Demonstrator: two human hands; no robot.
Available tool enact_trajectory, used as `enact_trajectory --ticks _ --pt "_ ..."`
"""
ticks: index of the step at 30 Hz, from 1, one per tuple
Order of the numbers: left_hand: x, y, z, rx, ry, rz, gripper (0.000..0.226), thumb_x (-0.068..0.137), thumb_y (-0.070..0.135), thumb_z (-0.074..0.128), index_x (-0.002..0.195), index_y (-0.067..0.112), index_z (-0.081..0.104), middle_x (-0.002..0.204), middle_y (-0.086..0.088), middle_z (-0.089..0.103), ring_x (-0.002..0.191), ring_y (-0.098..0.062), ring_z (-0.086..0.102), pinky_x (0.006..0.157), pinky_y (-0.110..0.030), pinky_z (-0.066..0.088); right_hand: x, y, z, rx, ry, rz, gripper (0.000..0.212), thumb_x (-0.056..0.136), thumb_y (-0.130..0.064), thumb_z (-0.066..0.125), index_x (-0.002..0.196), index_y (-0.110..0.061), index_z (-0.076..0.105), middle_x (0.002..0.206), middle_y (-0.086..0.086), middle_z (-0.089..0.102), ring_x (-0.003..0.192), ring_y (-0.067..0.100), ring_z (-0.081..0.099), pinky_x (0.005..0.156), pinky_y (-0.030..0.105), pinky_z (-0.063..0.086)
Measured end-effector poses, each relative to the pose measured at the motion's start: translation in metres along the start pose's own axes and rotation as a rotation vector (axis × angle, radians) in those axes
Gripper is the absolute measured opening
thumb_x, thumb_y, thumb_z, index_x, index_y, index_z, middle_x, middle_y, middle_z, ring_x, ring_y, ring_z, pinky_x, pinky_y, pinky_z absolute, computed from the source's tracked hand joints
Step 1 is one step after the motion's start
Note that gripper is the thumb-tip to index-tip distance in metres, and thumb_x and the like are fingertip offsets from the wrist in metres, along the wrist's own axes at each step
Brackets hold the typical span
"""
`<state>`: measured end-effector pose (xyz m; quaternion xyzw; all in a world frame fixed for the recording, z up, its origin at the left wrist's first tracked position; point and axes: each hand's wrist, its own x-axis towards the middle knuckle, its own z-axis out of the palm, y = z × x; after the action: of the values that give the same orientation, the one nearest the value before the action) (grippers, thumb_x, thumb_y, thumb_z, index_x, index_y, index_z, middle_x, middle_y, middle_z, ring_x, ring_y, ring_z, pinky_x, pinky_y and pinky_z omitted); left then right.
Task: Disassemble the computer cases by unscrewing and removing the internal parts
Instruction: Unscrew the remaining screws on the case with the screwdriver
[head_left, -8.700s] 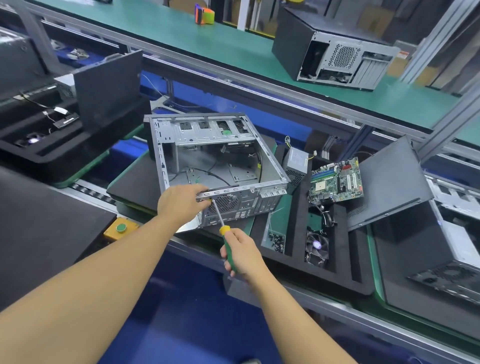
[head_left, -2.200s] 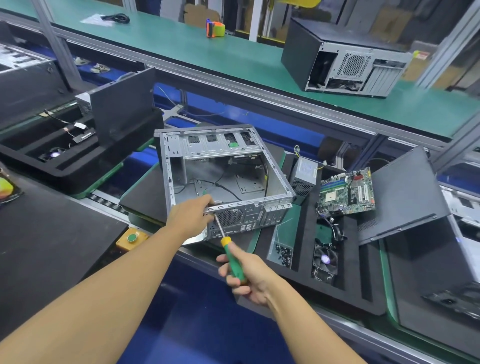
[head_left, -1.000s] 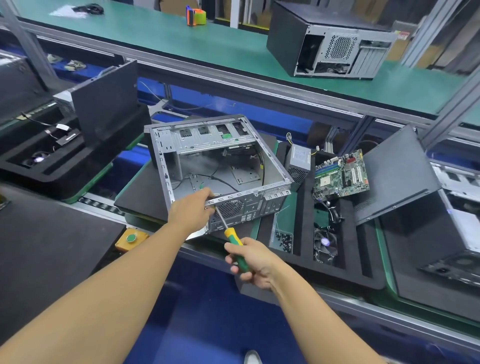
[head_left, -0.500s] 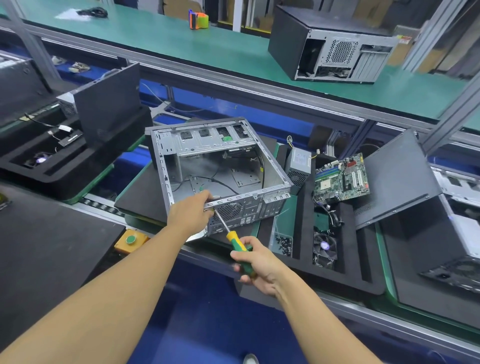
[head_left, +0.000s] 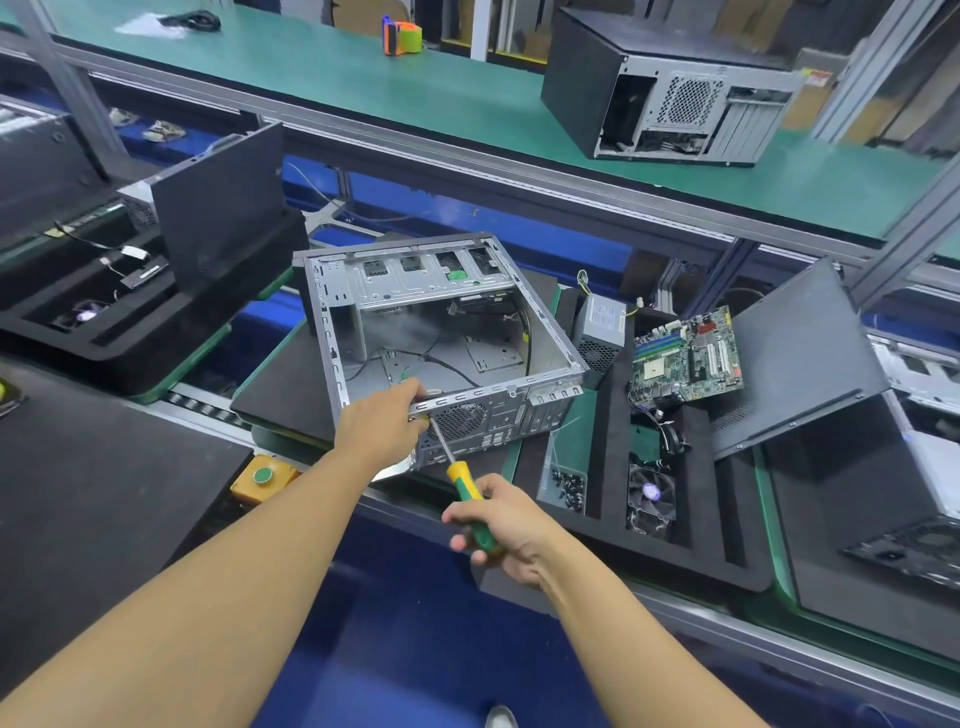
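Note:
An open grey computer case lies on its side on a black pad, with loose cables inside. My left hand grips the case's near rear rim. My right hand is closed on a screwdriver with a yellow and green handle. Its shaft points up and left to the rear panel beside my left fingers, by the fan grille. The tip is hidden behind my left hand.
A black foam tray at right holds a motherboard, a power supply, a fan and a box of screws. A black side panel leans there. Another case stands on the green upper shelf. A yellow button box sits at the conveyor edge.
My right hand and the screwdriver handle have shifted slightly right and down over the last second. My left hand has stayed on the case rim. The case has not moved.

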<state>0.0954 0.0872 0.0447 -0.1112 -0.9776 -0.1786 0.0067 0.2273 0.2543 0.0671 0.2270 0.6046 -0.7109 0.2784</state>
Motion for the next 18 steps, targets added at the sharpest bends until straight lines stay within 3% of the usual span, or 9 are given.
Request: enact_trajectory --ticks 4,8,12,14,16,18 --pt "0.0 -0.001 0.001 -0.002 0.004 0.017 0.027 0.094 0.041 0.062 0.118 0.035 0.052 0.109 0.009 0.07 0.093 -0.022 0.065 0.069 -0.031 0.04 0.001 -0.005 0.001 0.104 -0.037 0.02 0.022 0.1 -0.027 0.053 0.115 -0.011 0.051 0.077 0.008 0.063 0.051 0.018 0.048 0.041 0.02 0.032" --pt "-0.002 -0.002 0.002 0.003 0.032 0.035 0.024 0.094 0.042 0.058 0.116 0.037 0.052 0.102 0.011 0.07 0.088 -0.021 0.066 0.066 -0.03 0.039 0.0 0.0 -0.004 0.085 -0.053 -0.017 0.035 0.103 -0.015 0.036 0.125 0.002 0.058 0.083 0.014 0.068 0.058 0.022 0.055 0.046 0.028 0.044" --pt "-0.006 -0.004 0.003 0.03 0.072 0.077 0.025 0.095 0.043 0.054 0.119 0.038 0.053 0.099 0.012 0.069 0.087 -0.021 0.066 0.063 -0.031 0.037 -0.003 0.006 -0.004 -0.001 -0.029 -0.123 0.023 0.102 -0.012 0.054 0.124 -0.009 0.059 0.092 0.009 0.072 0.065 0.019 0.064 0.054 0.031 0.055" --pt "-0.006 -0.004 0.003 0.043 0.069 0.083 0.026 0.096 0.044 0.053 0.121 0.038 0.052 0.098 0.011 0.069 0.086 -0.021 0.066 0.063 -0.031 0.038 -0.003 0.008 -0.004 0.027 -0.006 -0.144 0.027 0.096 -0.009 0.064 0.121 -0.016 0.056 0.1 0.01 0.064 0.068 0.018 0.066 0.054 0.034 0.057" --pt "-0.006 -0.004 0.004 0.048 0.064 0.08 0.025 0.097 0.044 0.052 0.121 0.038 0.052 0.095 0.011 0.069 0.083 -0.02 0.065 0.062 -0.03 0.039 -0.002 0.008 -0.002 0.04 0.035 -0.138 0.035 0.092 -0.006 0.067 0.119 -0.021 0.051 0.102 0.008 0.056 0.062 0.015 0.063 0.048 0.029 0.053" --pt "-0.006 -0.004 0.003 0.049 0.056 0.076 0.025 0.097 0.043 0.052 0.122 0.038 0.052 0.094 0.011 0.068 0.082 -0.019 0.065 0.062 -0.03 0.039 -0.001 0.006 0.001 0.012 0.07 -0.105 0.034 0.092 -0.014 0.068 0.119 -0.023 0.05 0.099 0.005 0.055 0.055 0.01 0.054 0.04 0.021 0.039"
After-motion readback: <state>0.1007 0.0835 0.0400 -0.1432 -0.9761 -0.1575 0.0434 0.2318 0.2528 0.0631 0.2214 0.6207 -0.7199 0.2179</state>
